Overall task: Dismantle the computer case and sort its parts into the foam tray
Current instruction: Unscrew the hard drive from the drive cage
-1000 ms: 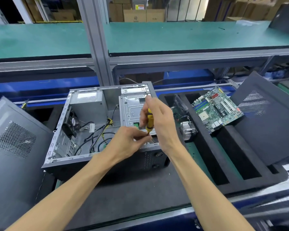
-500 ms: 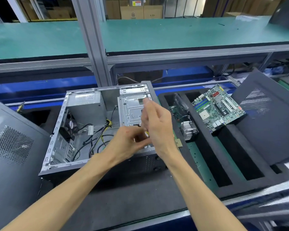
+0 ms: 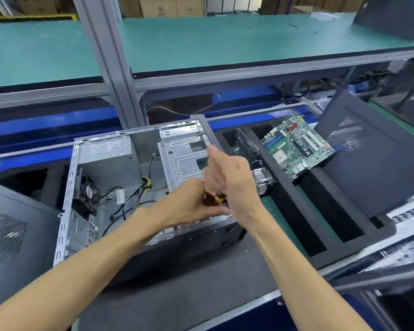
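A: Where is the case (image 3: 139, 187) placed relative to the hands?
B: It is laid open on the bench (image 3: 201, 295), directly beneath both hands, which are met over its near right edge, beside the drive cage (image 3: 184, 158).

A: How is each grip set?
B: The right hand (image 3: 232, 180) is curled round a screwdriver (image 3: 219, 199); only a yellow patch of handle is seen below the fingers, and the thumb is pointed up. The left hand (image 3: 191, 204) is curled in from the left, its fingertips brought to the tool's lower end; whether anything is pinched there cannot be told.

A: And the arms?
B: Both forearms are stretched forward, converging over the case.

A: Materials?
B: The case is bare grey sheet metal with a black fan (image 3: 85, 194) and loose cables (image 3: 129, 199) inside. A green motherboard (image 3: 296, 146) and a finned heatsink (image 3: 262, 180) are lodged in the black foam tray (image 3: 320, 223) at right.
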`<action>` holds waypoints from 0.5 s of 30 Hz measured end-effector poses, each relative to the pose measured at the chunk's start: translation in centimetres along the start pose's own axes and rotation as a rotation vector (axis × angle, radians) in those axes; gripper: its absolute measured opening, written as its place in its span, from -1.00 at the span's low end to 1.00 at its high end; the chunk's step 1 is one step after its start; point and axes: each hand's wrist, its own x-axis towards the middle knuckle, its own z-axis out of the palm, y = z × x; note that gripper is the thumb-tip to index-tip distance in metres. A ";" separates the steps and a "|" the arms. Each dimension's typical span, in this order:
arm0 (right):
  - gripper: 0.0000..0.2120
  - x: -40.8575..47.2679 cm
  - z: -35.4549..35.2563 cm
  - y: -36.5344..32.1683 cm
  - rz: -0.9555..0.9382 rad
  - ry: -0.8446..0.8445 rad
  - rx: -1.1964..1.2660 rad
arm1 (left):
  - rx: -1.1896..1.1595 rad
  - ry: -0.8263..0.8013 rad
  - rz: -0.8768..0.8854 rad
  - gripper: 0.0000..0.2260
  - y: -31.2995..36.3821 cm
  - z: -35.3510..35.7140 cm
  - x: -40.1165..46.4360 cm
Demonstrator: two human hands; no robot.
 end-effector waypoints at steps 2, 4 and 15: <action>-0.45 0.4 -0.4 0.0 0.040 -0.037 0.041 | -0.024 -0.094 0.004 -0.72 -0.8 -0.7 0.3; -0.50 0.5 -0.6 0.2 0.020 -0.009 -0.009 | -0.039 -0.128 0.044 -0.91 -1.4 -1.5 0.2; -0.55 0.4 0.0 0.6 -0.010 0.062 0.020 | -0.040 -0.193 0.129 -0.89 -1.7 -2.2 0.9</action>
